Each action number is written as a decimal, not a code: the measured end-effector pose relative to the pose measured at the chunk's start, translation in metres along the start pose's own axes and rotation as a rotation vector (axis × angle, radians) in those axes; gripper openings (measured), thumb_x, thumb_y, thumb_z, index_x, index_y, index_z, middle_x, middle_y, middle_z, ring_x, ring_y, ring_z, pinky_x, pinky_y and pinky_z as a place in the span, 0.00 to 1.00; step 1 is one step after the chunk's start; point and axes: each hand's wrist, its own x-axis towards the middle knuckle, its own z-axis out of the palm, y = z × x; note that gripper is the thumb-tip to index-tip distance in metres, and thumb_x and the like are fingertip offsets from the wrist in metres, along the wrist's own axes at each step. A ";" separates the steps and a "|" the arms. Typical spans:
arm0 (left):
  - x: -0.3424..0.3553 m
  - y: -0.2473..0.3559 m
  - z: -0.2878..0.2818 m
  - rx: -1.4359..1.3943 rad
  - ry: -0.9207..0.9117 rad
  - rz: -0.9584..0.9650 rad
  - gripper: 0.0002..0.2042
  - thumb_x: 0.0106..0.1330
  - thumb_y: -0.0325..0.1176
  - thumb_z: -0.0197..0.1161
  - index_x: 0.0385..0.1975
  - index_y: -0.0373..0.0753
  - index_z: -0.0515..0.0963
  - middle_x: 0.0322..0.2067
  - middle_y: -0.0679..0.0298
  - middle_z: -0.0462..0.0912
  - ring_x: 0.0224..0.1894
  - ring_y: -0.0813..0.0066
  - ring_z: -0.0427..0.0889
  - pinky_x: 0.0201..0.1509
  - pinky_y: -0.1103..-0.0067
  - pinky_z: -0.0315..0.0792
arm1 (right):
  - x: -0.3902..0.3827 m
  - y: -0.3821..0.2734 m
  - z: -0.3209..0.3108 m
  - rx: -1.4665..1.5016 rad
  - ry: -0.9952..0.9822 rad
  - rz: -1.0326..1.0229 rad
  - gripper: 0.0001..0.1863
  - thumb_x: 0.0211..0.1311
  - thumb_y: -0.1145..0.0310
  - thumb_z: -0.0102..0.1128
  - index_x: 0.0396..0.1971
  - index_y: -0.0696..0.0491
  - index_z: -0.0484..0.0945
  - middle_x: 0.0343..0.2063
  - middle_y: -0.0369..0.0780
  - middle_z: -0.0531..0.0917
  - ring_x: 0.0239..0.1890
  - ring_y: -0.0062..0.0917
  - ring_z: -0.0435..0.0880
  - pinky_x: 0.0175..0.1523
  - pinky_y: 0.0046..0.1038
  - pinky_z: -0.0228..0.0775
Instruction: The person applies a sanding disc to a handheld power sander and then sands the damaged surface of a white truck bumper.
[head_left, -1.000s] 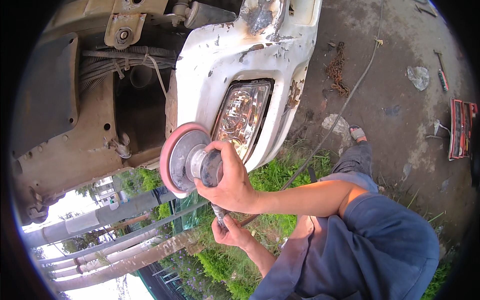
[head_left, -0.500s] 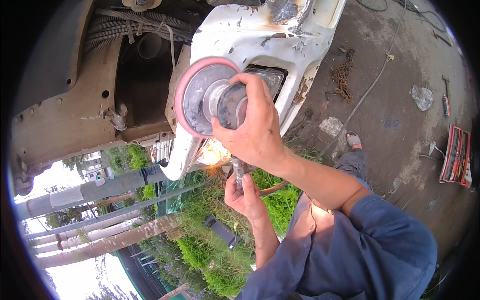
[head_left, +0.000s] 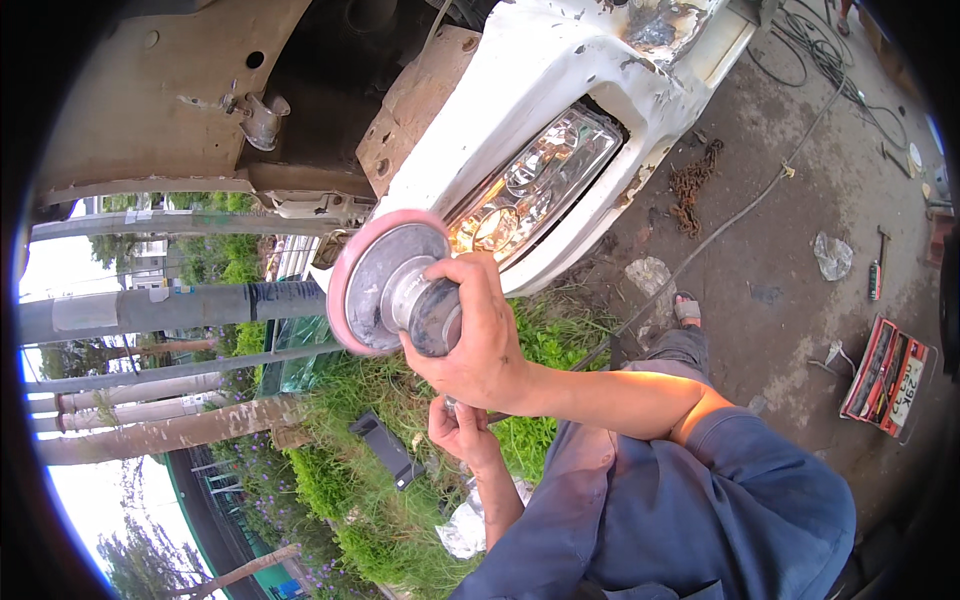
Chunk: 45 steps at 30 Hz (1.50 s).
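Note:
My right hand [head_left: 465, 330] is closed round the body of a round sander [head_left: 390, 280] with a pink-edged pad, held at the lower left end of a white bumper [head_left: 555, 70] with chipped paint. Below it, my left hand [head_left: 458, 430] grips the sander's air-hose fitting [head_left: 450, 404], which is partly hidden behind my right hand. The pad overlaps the bumper in view; I cannot tell whether it touches. Right beside the pad, a clear headlight [head_left: 540, 170] shows in the bumper's opening.
A dark hose [head_left: 730, 220] runs over the ground, with rusty chain [head_left: 692, 190], a plastic bag [head_left: 832, 257], a hammer [head_left: 882, 250] and a red-framed plate [head_left: 885, 375] at the right. Grey poles [head_left: 170, 315] stand at the left. A dark object [head_left: 385, 450] lies in the grass.
Since half a second ago the sander and both my hands have moved down and slightly left, uncovering the headlight. The view has shifted, with the bumper now farther right.

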 end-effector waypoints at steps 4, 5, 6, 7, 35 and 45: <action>-0.012 0.000 -0.059 0.075 0.074 0.114 0.12 0.74 0.36 0.65 0.34 0.35 0.74 0.18 0.71 0.72 0.16 0.89 0.64 0.18 0.87 0.52 | -0.043 0.008 0.039 0.235 -0.137 0.113 0.37 0.45 0.76 0.76 0.55 0.53 0.65 0.49 0.46 0.69 0.52 0.39 0.74 0.58 0.37 0.68; -0.013 -0.002 -0.066 0.086 0.067 0.108 0.12 0.74 0.36 0.65 0.34 0.35 0.74 0.18 0.71 0.72 0.16 0.89 0.64 0.18 0.87 0.52 | -0.047 0.014 0.041 0.238 -0.128 0.124 0.37 0.45 0.76 0.76 0.55 0.53 0.65 0.49 0.46 0.69 0.52 0.39 0.74 0.58 0.37 0.68; -0.013 -0.002 -0.070 0.174 0.124 0.148 0.13 0.73 0.37 0.67 0.34 0.34 0.74 0.18 0.71 0.72 0.16 0.89 0.64 0.18 0.87 0.51 | -0.050 0.020 0.043 0.305 -0.150 0.195 0.36 0.45 0.77 0.74 0.55 0.53 0.64 0.49 0.45 0.69 0.52 0.35 0.74 0.58 0.35 0.68; -0.017 0.000 -0.077 0.270 0.186 0.184 0.14 0.72 0.38 0.68 0.34 0.33 0.75 0.18 0.70 0.72 0.16 0.89 0.63 0.18 0.87 0.51 | -0.054 0.022 0.043 0.375 -0.178 0.274 0.36 0.46 0.77 0.72 0.56 0.53 0.64 0.49 0.44 0.69 0.53 0.31 0.73 0.58 0.33 0.67; 0.037 0.080 -0.075 0.880 0.050 0.385 0.20 0.62 0.42 0.76 0.37 0.29 0.78 0.22 0.70 0.72 0.22 0.84 0.66 0.25 0.84 0.57 | -0.039 0.060 0.020 1.124 0.040 0.656 0.37 0.44 0.79 0.70 0.57 0.50 0.65 0.39 0.36 0.73 0.42 0.20 0.75 0.46 0.27 0.71; 0.032 0.083 -0.056 0.845 0.071 0.349 0.19 0.60 0.39 0.76 0.37 0.29 0.78 0.23 0.70 0.73 0.23 0.84 0.66 0.26 0.83 0.57 | -0.029 0.061 0.008 1.165 0.014 0.697 0.38 0.44 0.81 0.68 0.58 0.50 0.64 0.39 0.34 0.73 0.42 0.20 0.75 0.46 0.25 0.71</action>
